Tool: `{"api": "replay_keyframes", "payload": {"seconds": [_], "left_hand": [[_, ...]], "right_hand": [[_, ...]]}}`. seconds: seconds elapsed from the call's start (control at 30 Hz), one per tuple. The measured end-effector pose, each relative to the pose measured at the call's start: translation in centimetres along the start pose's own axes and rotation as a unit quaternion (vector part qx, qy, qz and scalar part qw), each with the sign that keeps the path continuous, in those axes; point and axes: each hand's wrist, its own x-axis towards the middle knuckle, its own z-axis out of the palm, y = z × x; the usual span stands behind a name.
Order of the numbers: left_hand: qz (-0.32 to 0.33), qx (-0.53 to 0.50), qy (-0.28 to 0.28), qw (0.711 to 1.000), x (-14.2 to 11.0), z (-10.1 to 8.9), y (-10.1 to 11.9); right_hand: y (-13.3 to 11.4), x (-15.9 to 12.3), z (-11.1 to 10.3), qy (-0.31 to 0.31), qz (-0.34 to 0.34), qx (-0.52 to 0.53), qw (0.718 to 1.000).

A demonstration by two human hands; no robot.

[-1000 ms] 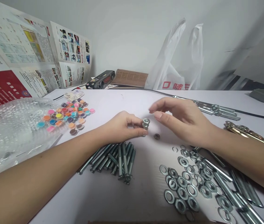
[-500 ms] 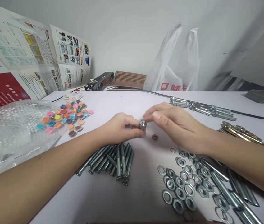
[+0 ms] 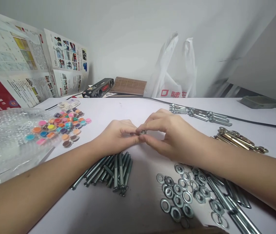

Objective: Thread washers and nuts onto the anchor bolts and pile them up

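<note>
My left hand (image 3: pixel 118 136) is closed in a pinch around a small silver bolt (image 3: pixel 143 132), which was upright with a nut and washer at its top. From the other side, my right hand (image 3: pixel 174 133) closes its thumb and fingertips on the bolt's top end. Most of the bolt is hidden between the fingers. Just below my left hand lies a heap of long dark screws (image 3: pixel 108 172). Loose nuts and washers (image 3: pixel 178 200) are spread below my right hand, beside several metal tubes (image 3: pixel 222 191).
Brass-coloured bolts (image 3: pixel 240 139) and a row of silver anchor bolts (image 3: pixel 200 113) lie at the right. Colourful small pots (image 3: pixel 60 126) rest by bubble wrap (image 3: pixel 8 139) at the left. Behind stand a white plastic bag (image 3: pixel 169 71) and a printed board (image 3: pixel 65 61).
My right hand has moved left and down and its fingers have closed on the top of the bolt. A small nut on the table is now out of sight. The view has shifted slightly right.
</note>
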Motion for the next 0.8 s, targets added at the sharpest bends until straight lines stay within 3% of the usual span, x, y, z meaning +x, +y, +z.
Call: {"api": "replay_keyframes", "payload": {"seconds": [0.13, 0.3, 0.4, 0.47, 0.6, 0.67, 0.8], "left_hand": [[0.027, 0.046, 0.062, 0.997, 0.2, 0.3, 0.7], [-0.004, 0.068, 0.101, 0.993, -0.1, 0.3, 0.5], [-0.087, 0.006, 0.113, 0.99, -0.3, 0.1, -0.1], [-0.133, -0.049, 0.111, 0.984, -0.2, -0.2, -0.4], [-0.176, -0.099, 0.088, 0.975, 0.1, -0.4, -0.5], [-0.181, -0.099, 0.079, 0.975, 0.2, -0.3, -0.5], [-0.177, -0.088, 0.068, 0.978, 0.3, -0.2, -0.5]], "right_hand": [[-0.8, -0.1, -0.3, 0.038, 0.027, -0.089, 0.995], [-0.4, 0.6, -2.2, 0.001, 0.115, -0.066, 0.991], [2.2, 1.0, -4.6, -0.038, 0.216, -0.071, 0.973], [4.7, 1.0, -5.7, -0.074, 0.291, -0.128, 0.945], [9.9, 0.6, -5.4, -0.154, 0.325, -0.252, 0.898], [11.8, 0.5, -4.4, -0.154, 0.317, -0.26, 0.899], [13.2, 0.3, -2.9, -0.128, 0.282, -0.189, 0.932]]}}
